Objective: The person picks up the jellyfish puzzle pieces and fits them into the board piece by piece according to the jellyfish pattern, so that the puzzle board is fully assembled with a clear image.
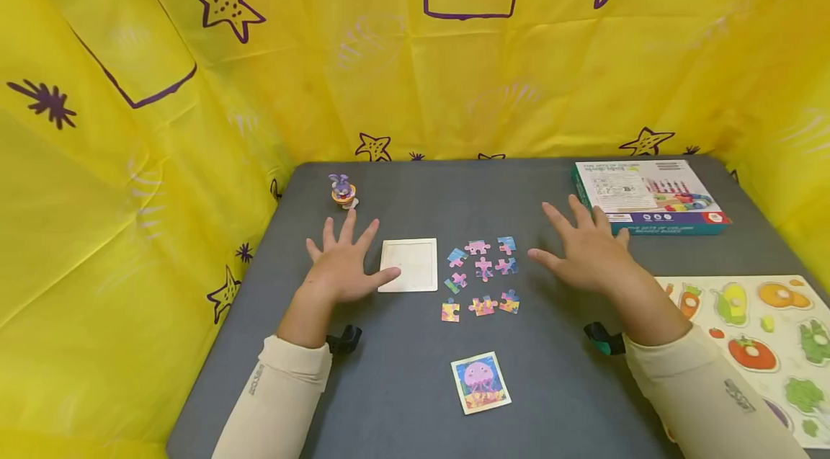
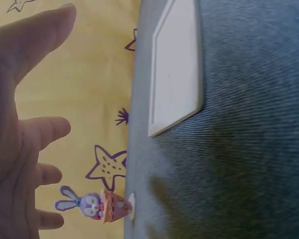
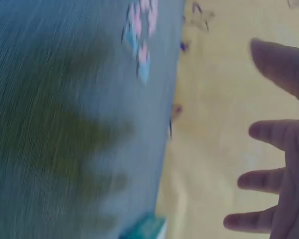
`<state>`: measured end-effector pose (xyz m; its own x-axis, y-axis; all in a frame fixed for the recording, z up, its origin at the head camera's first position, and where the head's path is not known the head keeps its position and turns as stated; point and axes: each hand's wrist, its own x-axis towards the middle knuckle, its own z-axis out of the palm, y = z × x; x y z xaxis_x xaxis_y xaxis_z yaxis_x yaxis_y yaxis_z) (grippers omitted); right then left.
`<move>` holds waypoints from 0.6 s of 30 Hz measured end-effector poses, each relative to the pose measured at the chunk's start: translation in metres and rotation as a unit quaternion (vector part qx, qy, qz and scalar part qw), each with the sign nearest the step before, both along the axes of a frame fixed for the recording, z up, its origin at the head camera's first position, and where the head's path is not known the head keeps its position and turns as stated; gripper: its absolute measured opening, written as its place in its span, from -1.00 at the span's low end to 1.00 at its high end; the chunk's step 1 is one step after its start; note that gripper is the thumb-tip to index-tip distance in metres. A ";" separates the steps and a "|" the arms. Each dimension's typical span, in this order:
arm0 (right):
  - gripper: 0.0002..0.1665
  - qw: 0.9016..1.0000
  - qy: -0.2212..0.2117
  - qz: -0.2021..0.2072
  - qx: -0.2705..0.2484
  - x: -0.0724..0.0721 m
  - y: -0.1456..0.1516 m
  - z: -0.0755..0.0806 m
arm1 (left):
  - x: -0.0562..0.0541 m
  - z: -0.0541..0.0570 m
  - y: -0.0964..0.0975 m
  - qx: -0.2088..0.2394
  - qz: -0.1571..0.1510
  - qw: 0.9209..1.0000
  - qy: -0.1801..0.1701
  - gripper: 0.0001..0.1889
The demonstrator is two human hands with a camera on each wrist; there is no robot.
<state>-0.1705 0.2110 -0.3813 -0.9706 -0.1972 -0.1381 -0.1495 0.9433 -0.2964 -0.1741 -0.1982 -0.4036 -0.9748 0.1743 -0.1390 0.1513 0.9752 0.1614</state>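
Both hands hover over a grey table with fingers spread. My left hand (image 1: pixel 344 268) holds nothing; its thumb overlaps the edge of a pale square puzzle frame (image 1: pixel 415 268) in the head view. In the left wrist view that puzzle frame (image 2: pixel 177 69) lies flat, apart from the palm. Several jigsaw pieces (image 1: pixel 483 269) in pink, blue and yellow lie loose in rough rows right of the frame. To their right is my right hand (image 1: pixel 586 250), also holding nothing. Nearer the body lies a small picture card (image 1: pixel 481 382) with a pink jellyfish.
A purple rabbit figurine (image 1: pixel 342 190) stands at the back left. A flat teal-and-white box (image 1: pixel 648 197) with a paper on top lies at the back right. A vegetable puzzle board (image 1: pixel 707 298) lies at the right, partly under the right forearm. Yellow cloth (image 1: pixel 415 84) surrounds the table.
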 end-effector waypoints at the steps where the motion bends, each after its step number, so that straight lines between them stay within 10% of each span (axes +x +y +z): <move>1: 0.09 1.000 0.001 0.012 -0.006 -0.002 -0.008 0.000 | 0.000 -0.001 0.000 -0.001 -0.004 1.000 -0.003 0.11; 18: -0.46 0.986 -0.003 0.163 0.024 -0.054 -0.119 -0.043 | 0.006 -0.019 0.001 0.014 -0.094 0.995 -0.041 -0.27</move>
<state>-0.2241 0.0920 -0.4244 -0.8554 -0.4927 -0.1600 -0.4465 0.8578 -0.2546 -0.1679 -0.1975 -0.4230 -0.9102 0.3576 -0.2090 0.3163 0.9259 0.2068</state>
